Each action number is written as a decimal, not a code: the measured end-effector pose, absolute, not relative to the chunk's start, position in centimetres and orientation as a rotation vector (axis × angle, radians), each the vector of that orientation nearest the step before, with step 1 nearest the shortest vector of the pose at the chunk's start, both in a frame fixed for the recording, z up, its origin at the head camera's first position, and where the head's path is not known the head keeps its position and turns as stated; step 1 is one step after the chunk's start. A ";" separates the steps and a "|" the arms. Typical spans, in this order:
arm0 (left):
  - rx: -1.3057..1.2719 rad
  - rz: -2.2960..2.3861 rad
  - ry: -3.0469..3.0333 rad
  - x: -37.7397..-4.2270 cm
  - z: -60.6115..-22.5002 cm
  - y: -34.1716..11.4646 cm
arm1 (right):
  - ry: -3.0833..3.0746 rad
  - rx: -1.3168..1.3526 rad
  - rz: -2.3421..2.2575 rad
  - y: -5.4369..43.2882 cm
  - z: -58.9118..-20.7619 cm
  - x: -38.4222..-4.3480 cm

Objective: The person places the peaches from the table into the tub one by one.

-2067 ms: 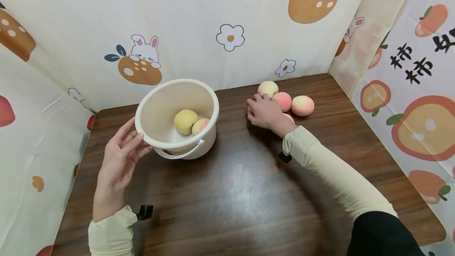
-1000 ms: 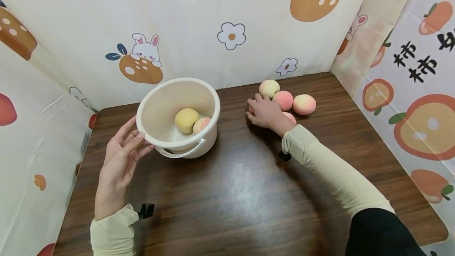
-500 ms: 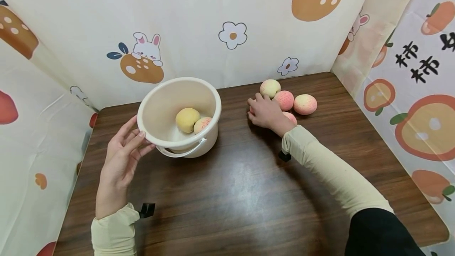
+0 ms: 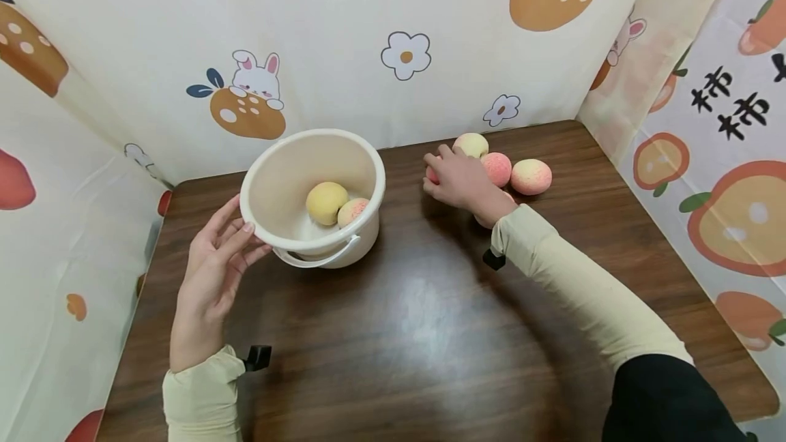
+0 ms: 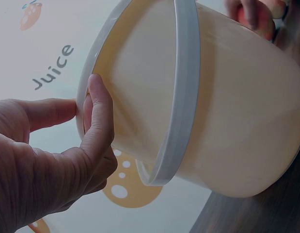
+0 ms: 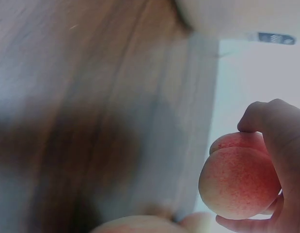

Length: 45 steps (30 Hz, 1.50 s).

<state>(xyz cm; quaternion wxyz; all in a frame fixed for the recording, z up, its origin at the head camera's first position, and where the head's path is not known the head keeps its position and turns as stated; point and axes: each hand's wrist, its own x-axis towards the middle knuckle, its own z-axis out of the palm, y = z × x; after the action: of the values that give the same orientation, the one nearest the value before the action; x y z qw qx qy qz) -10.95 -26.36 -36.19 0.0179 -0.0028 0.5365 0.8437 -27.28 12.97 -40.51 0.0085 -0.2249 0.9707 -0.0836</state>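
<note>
A cream bucket stands on the dark wooden table, its white handle hanging down at the front. My left hand pinches the bucket's left rim between thumb and fingers, seen close in the left wrist view. Inside lie a yellow peach and a pink-tinged peach. To the right of the bucket, my right hand grips a red-pink peach, which appears held above the table in the right wrist view; in the head view the hand mostly covers it.
Beside my right hand sit a pale yellow peach, a pink peach and a yellow-pink peach. Another is mostly hidden under the right wrist. A patterned cloth rises behind the table and along its sides.
My right hand, still for most of the span, has risen slightly with the peach, and its wrist now covers more of the nearest peach. The left hand stays on the rim.
</note>
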 end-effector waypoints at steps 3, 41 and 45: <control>-0.009 2.615 1.672 -11.0 -36.1 -26.3 | 3.048 -0.713 -0.288 12.4 -39.0 -27.2; -0.022 2.603 1.667 -10.9 -35.8 -26.3 | 3.163 -1.036 -0.686 7.7 -29.8 -23.5; -0.032 2.602 1.666 -10.9 -35.7 -26.3 | 3.156 -1.118 -0.732 6.9 -29.4 -23.0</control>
<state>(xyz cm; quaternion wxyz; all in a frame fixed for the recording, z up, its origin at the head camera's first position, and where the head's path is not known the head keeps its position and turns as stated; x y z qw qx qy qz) -10.86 -26.32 -35.74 0.0259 -0.0104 0.5391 0.8418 -22.97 6.91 -29.40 -0.1423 -0.3228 0.9115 -0.2115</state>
